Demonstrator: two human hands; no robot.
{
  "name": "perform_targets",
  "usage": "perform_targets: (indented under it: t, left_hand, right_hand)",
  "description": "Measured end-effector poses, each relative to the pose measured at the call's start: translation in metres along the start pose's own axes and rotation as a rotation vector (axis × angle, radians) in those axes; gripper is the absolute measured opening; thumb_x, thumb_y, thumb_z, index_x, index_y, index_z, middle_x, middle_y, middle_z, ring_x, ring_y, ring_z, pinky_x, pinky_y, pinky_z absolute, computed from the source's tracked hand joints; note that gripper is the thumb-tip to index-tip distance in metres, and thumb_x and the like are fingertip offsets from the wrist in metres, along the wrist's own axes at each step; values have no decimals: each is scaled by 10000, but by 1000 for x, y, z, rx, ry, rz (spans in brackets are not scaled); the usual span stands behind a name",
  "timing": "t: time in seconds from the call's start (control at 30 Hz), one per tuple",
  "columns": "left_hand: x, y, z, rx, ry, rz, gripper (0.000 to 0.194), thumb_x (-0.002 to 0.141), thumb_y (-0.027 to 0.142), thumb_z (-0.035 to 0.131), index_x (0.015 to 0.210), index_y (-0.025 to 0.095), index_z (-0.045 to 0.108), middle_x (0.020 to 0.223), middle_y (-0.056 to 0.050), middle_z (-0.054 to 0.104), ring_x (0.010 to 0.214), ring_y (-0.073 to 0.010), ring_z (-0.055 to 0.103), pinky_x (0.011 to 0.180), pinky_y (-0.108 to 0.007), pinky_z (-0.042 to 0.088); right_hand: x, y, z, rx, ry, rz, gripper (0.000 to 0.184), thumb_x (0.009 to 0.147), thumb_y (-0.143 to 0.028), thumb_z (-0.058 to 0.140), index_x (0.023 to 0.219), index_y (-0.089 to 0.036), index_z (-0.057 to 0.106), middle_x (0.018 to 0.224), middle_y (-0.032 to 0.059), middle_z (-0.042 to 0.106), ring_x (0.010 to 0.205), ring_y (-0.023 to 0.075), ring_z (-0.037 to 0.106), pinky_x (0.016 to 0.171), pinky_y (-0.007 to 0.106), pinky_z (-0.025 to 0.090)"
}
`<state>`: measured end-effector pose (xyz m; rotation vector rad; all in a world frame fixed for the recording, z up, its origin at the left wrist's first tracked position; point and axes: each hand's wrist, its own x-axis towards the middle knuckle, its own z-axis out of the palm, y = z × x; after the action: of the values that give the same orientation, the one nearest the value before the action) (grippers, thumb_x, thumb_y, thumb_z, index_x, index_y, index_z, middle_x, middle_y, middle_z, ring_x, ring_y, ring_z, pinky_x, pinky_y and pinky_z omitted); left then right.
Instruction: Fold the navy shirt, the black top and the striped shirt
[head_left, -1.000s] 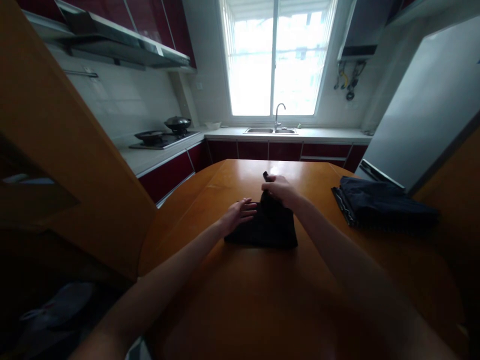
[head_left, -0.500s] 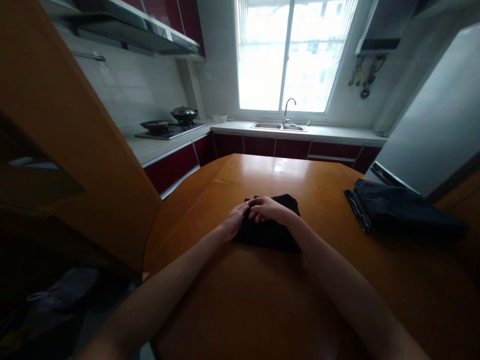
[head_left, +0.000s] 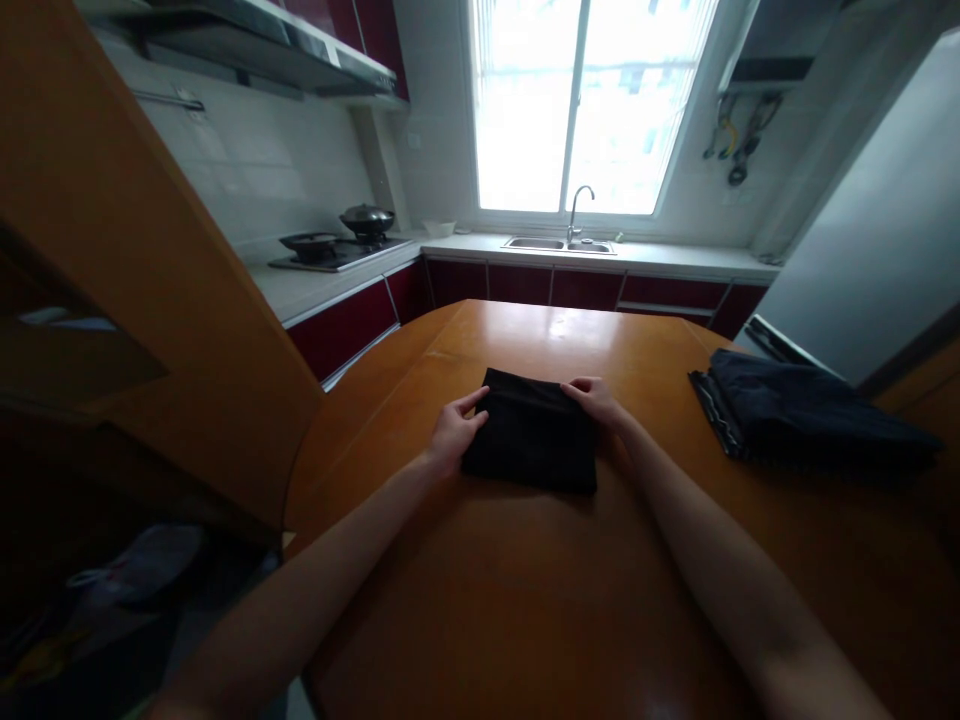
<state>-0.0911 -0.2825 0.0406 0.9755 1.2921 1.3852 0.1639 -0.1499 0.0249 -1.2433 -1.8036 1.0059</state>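
A folded black cloth lies as a neat rectangle on the wooden table. My left hand is at its left edge, thumb and index finger a little apart on the fabric, the other fingers curled partly out of sight. At the far right corner, my right hand takes the cloth between thumb and fingertips. Its remaining fingers are bent and partly hidden. I cannot make out what kind of garment or fabric piece the cloth is.
The wooden table has a rounded far edge. A stack of dark folded fabric lies on its right side. Beyond are a counter with a sink, a stove with a lidded wok, and a wooden panel at left.
My hands, close together over the cloth before, have parted to its left edge and far right corner. The cloth's uneven far edge now lies straighter and flatter.
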Motion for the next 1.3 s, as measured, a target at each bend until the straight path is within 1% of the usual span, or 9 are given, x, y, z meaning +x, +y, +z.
perform_targets:
  t: [0.17, 0.4, 0.57, 0.63, 0.73, 0.87, 0.93, 1.03, 1.3]
  left_hand:
    - [13, -13, -12, -29, -71, -175, 615, 780, 14, 690, 1365, 182, 605, 1293, -107, 682, 1081, -206, 696, 1000, -352, 538]
    - [14, -13, -16, 7, -160, -148, 636, 760, 23, 700, 1363, 200, 605, 1366, -93, 635, 1162, -214, 653, 1033, -348, 508]
    - [22, -1, -35, 343, -236, -99, 643, 715, 94, 768, 1336, 187, 633, 1338, -136, 619, 1034, -252, 696, 942, -391, 556]
    - [30, 8, -38, 543, -182, -5, 625, 688, 140, 794, 1297, 174, 658, 1388, -156, 546, 1001, -261, 698, 929, -410, 562]
    - [42, 20, -19, 803, -127, 306, 514, 785, 216, 714, 1292, 159, 653, 1469, -148, 460, 1223, -282, 592, 1090, -391, 448]
    - [49, 15, 39, 1066, -460, 602, 489, 1002, 306, 417, 1469, 176, 488, 1527, -106, 465, 1447, -221, 369, 1212, -365, 238]
    - [48, 5, 60, 1194, -596, 603, 541, 1032, 374, 357, 1541, 192, 371, 1598, -95, 366, 1502, -232, 264, 1226, -428, 170]
    - [45, -10, 67, 1345, -673, 530, 660, 1033, 505, 313, 1605, 207, 174, 1663, -88, 165, 1542, -246, 107, 1225, -499, 85]
    - [47, -20, 42, 1489, -436, 311, 730, 1012, 622, 148, 1602, 196, 205, 1671, -64, 95, 1545, -269, 40, 1227, -531, 67]
  right_hand:
    - [9, 8, 2, 6, 6, 24, 267, 753, -420, 718, 755, -153, 734, 708, 36, 711, 669, 163, 611, 582, 239, 441]
    - [12, 13, 2, -27, 45, 87, 231, 722, -386, 779, 756, -161, 739, 721, 41, 720, 663, 161, 625, 559, 233, 444]
    - [10, 12, 3, -15, 65, 101, 208, 695, -345, 815, 776, -166, 745, 724, 48, 731, 673, 166, 643, 583, 234, 475]
    - [9, 10, 3, -12, 70, 101, 204, 688, -340, 821, 775, -171, 749, 721, 47, 735, 680, 169, 651, 599, 235, 486]
    - [7, 8, 4, -16, 78, 99, 202, 681, -341, 821, 773, -175, 752, 714, 41, 737, 687, 171, 661, 625, 239, 501]
    - [6, 6, 5, -47, 98, 92, 227, 694, -372, 803, 787, -170, 757, 729, 41, 745, 706, 173, 674, 662, 245, 512]
    - [6, 6, 6, -70, 115, 85, 238, 704, -391, 792, 789, -171, 757, 734, 40, 747, 721, 176, 681, 674, 248, 515]
    - [9, 10, 7, -104, 140, 73, 239, 706, -406, 785, 776, -179, 757, 733, 34, 747, 734, 180, 686, 684, 252, 518]
    - [21, 27, 12, -141, 202, 56, 253, 701, -444, 781, 778, -204, 761, 739, 21, 740, 722, 183, 679, 736, 286, 522]
